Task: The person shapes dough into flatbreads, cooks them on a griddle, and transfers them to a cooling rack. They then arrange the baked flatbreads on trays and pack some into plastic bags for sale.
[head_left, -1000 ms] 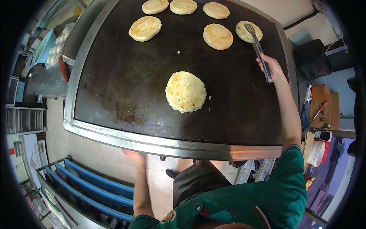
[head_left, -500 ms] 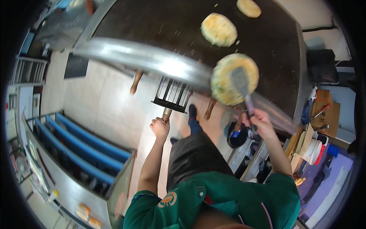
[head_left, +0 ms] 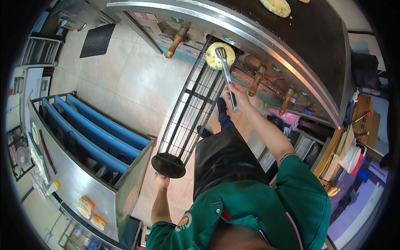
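My left hand (head_left: 161, 181) is closed at the round black end plate (head_left: 168, 165) of a long wire rack drawer (head_left: 195, 95), pulled out from under the griddle; the handle in its fingers is mostly hidden. In my right hand (head_left: 238, 95) are slotted metal tongs (head_left: 226, 75) with dark grips. Their slotted head lies over a round, browned flatbread with green flecks (head_left: 211, 61), which is at the rack's far end by the oven opening. Whether the bread touches the wires I cannot tell.
More flatbreads, one of them whole-looking (head_left: 275, 7), lie on the dark griddle (head_left: 321, 50). Wooden drawer handles (head_left: 257, 81) stick out below its metal edge. To the left stands a steel counter (head_left: 71, 187) with blue dividers (head_left: 89, 139). Cardboard (head_left: 361, 116) is at right.
My left hand has drawn the rack far out toward me. My right hand has brought the flatbread off the griddle, left and over the rack's far end.
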`<state>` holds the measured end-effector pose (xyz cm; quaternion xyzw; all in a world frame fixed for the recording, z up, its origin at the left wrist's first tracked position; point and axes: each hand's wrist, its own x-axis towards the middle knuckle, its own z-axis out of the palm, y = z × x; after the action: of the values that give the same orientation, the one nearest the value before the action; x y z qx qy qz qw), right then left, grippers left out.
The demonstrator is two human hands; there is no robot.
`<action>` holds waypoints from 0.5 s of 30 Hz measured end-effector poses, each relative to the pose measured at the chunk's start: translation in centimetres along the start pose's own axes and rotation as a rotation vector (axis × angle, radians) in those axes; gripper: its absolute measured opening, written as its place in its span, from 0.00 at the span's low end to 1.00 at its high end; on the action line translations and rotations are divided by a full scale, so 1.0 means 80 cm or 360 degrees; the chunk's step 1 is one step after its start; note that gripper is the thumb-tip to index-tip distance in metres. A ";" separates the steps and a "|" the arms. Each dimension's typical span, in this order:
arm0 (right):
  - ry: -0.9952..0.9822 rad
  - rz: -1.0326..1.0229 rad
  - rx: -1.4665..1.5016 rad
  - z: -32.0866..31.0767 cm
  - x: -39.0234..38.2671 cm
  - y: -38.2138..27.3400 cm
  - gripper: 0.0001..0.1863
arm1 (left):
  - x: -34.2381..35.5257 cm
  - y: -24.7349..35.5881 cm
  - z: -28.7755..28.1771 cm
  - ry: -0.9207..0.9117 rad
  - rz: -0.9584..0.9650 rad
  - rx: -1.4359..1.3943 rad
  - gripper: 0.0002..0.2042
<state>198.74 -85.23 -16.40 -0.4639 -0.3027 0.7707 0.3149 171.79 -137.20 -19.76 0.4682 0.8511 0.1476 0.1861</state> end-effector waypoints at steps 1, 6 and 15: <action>0.0043 0.0057 -0.0027 -0.005 0.000 -0.002 0.11 | -0.005 -0.003 0.000 0.0002 -0.0024 0.0005 0.06; 0.0120 0.0706 -0.0727 -0.068 -0.151 -0.087 0.12 | -0.014 -0.011 0.009 -0.0104 -0.0023 0.0032 0.07; 0.0051 0.0089 -0.0585 -0.097 -0.122 -0.453 0.17 | -0.004 -0.030 0.031 -0.0188 -0.0270 -0.0642 0.03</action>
<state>216.83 -68.93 13.20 -0.5340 -0.4204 0.7035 0.2078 171.31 -138.56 -22.96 0.3562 0.8282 0.2710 0.3372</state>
